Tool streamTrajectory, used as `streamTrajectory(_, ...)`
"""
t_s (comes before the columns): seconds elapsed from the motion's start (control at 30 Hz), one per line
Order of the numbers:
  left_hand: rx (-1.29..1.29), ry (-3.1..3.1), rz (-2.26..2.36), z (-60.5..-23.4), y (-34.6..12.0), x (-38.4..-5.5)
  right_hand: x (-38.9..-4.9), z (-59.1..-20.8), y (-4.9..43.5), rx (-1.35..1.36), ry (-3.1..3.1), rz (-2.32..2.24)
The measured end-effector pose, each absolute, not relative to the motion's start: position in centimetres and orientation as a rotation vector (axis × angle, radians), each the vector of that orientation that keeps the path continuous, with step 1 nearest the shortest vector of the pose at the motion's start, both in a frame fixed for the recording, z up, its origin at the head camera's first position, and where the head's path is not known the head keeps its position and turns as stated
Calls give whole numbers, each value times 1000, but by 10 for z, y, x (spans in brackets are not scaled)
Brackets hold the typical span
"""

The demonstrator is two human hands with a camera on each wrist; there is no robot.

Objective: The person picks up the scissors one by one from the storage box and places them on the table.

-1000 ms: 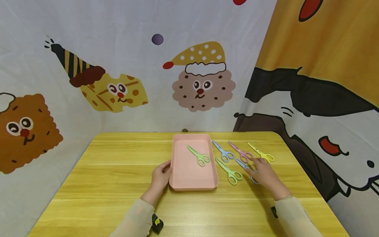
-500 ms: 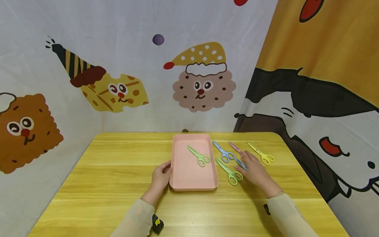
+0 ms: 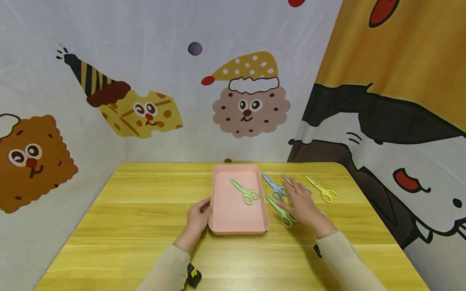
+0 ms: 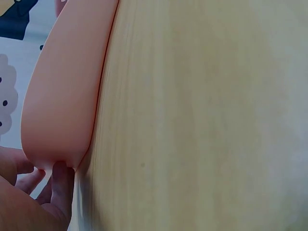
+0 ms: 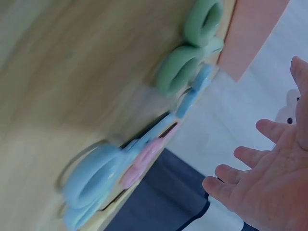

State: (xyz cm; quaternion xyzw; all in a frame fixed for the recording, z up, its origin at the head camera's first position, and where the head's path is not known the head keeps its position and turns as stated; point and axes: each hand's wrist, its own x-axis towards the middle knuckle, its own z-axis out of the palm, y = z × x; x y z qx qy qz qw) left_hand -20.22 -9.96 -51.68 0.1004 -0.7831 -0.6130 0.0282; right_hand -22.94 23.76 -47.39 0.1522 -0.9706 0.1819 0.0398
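My left hand (image 3: 198, 218) holds the left side of a shallow pink tray (image 3: 236, 220); in the left wrist view its fingertips (image 4: 60, 178) meet the tray's outer wall. Green scissors (image 3: 249, 196) lie inside the tray. My right hand (image 3: 305, 206) hovers with spread fingers over the scissors right of the tray, holding nothing. Beneath or beside it lie blue scissors (image 3: 269, 181), partly covered pink scissors (image 3: 285, 177) and another green pair (image 3: 286, 221). A second blue pair (image 5: 94, 175) is mostly hidden under the hand in the head view.
Yellow scissors (image 3: 327, 195) lie farthest right on the wooden table (image 3: 145, 210). Behind the table hangs a pale cloth (image 3: 153, 48) printed with cartoon snacks, with a large cartoon animal at the right.
My right hand has moved left and slightly away from me, from over the nearer blue scissors to over the pink and green pairs. The left hand and tray stay put.
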Motion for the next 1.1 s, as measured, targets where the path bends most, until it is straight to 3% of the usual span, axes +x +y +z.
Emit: streamTrajectory(1.1,317,-2438,-1862,-516,-99,-203,-244,-462,167,659,-3048,471)
